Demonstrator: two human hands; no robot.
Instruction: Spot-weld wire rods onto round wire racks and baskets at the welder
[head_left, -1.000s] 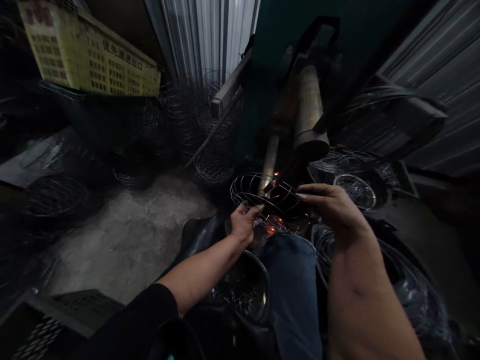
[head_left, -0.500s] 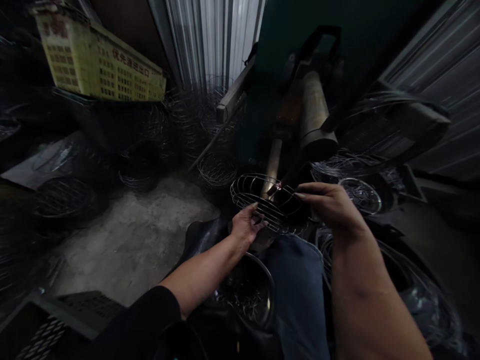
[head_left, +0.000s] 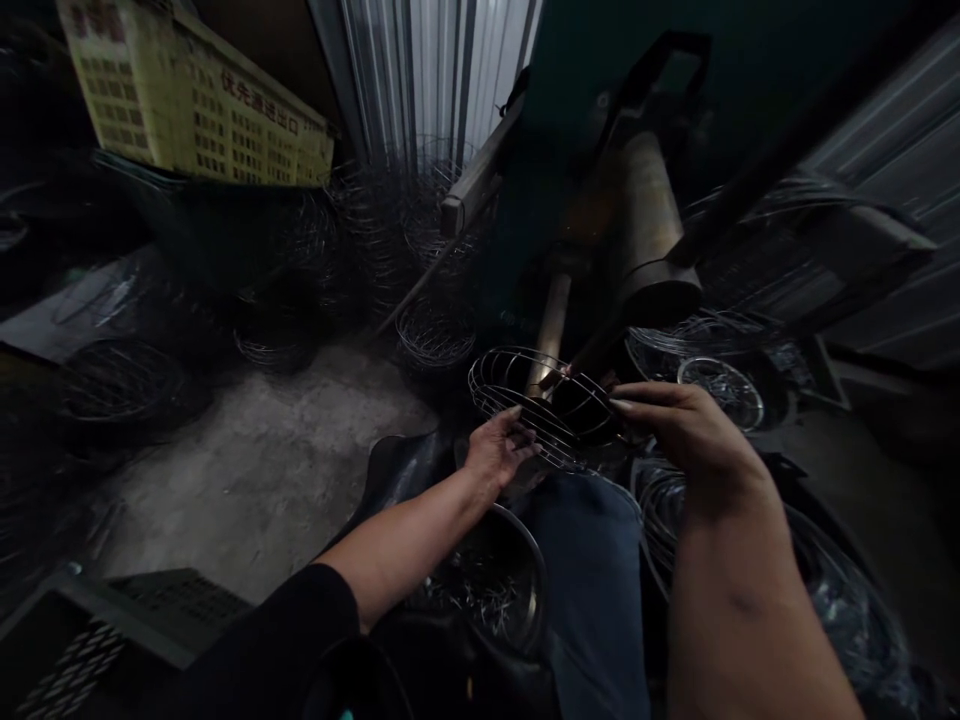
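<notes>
Light, stiff wire basket [head_left: 544, 405], best held by its outer wires, sits above the jeans [head_left: 589, 590] in front of a metal rod [head_left: 551, 335], left hand [head_left: 499, 450] curled gripping the wires, right hand [head_left: 694, 440] fingers stretched to its edge, grip unclear.

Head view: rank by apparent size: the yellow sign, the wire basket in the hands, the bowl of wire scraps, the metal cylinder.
1. Yellow sign, largest.
2. Wire basket and bowl of wire scraps: too alike to rank, and nearness to the camera muddies it.
3. Metal cylinder, smallest.
</notes>
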